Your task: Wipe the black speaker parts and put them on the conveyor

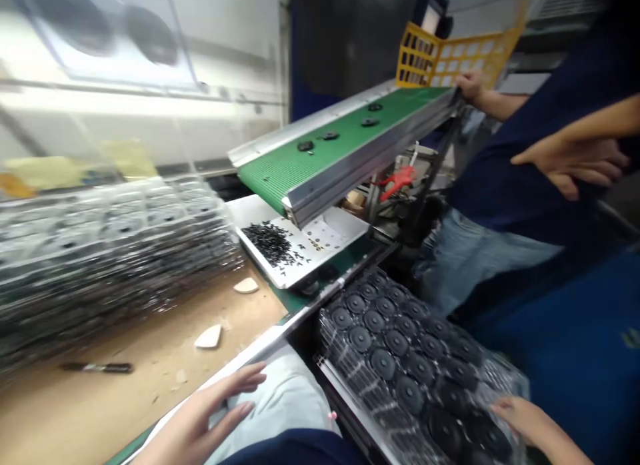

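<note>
My left hand [207, 412] hovers over my light-coloured trouser leg at the bottom, beside the workbench edge. Its fingers are apart and nothing is in them. At lower right, my right hand [525, 418] has its fingers curled at the edge of a clear plastic tray [500, 375]; the grip is partly blurred. This tray tops a stack and carries rows of round black parts [383, 363]. On the brown bench top [165, 338] lie a dark marker pen [107, 368] and two small white pieces, one nearer [209, 336] and one farther [247, 286].
A green conveyor belt [345, 135] carries several black parts above a white tray [300, 265] of small black pieces. Stacked clear trays [110, 252] fill the bench's left. A co-worker [545, 165] stands at right, one hand [473, 85] by the conveyor's end near a yellow basket [465, 55].
</note>
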Available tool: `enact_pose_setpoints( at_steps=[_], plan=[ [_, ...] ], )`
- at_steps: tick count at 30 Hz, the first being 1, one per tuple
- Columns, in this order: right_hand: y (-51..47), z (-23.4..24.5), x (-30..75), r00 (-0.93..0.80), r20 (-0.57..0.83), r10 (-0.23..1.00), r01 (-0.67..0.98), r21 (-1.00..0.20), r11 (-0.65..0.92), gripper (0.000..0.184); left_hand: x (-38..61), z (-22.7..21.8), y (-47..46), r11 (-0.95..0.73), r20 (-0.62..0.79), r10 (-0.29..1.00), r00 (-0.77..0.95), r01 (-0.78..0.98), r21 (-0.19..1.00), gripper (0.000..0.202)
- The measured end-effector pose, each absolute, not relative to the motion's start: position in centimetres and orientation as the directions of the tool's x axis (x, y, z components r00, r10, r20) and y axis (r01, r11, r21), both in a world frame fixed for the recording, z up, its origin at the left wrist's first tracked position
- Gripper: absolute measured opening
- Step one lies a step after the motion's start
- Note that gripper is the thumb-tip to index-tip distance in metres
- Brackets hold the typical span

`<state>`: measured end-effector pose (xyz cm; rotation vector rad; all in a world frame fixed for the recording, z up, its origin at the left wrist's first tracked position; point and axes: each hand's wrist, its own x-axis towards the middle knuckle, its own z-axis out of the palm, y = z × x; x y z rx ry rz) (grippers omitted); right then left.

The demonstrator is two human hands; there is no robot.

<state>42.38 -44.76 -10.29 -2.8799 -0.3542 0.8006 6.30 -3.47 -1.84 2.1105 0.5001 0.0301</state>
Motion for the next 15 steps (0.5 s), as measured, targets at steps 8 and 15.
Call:
enact_pose_setpoints(
  at_steps=[8,15],
  plan=[
    [-25.2,-4.1,39.5,0.523,-0.092,0.847,0.706,-0.510,-0.491,0.040,6.3,1.9,-5.6,-0.545,-0.142,0.337,0.931,0.316,0.777,0.039],
    [-11.1,6.9,33.0,-0.058,0.145,0.988,0.895,-0.431,0.116,0.027,2.8,1.0,-2.9,-0.500,-0.207,0.408,0.889,0.407,0.765,0.041]
  ],
)
